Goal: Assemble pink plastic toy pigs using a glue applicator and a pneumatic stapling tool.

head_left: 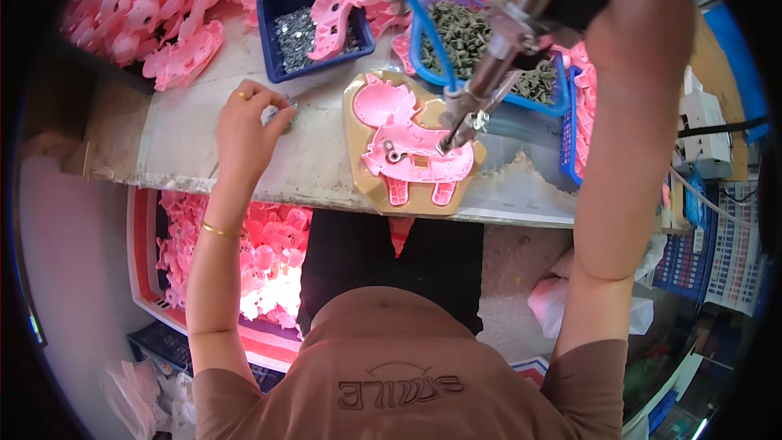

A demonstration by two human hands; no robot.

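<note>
A pink plastic animal-shaped toy shell (415,143) lies in a tan, shaped holder (362,183) at the table's front edge. The tip of a metal power screwdriver (493,61) meets the shell's right part. My right hand (639,20), blurred and cut by the upper rim, is closed round the driver's dark upper body. To the left of the holder, my left hand (248,118) hovers low over the table, its fingers curled on small silvery bits that look like screws. A small round metal part (393,155) sits in the shell's left half.
A dark blue tray (269,49) holds small screws and a pink piece. The light blue basket (419,53) behind the driver contains grey-green parts. Pink shells (155,8) are heaped at the back left; more fill a crate (147,277) below. A blue hose (423,20) hangs beside the driver.
</note>
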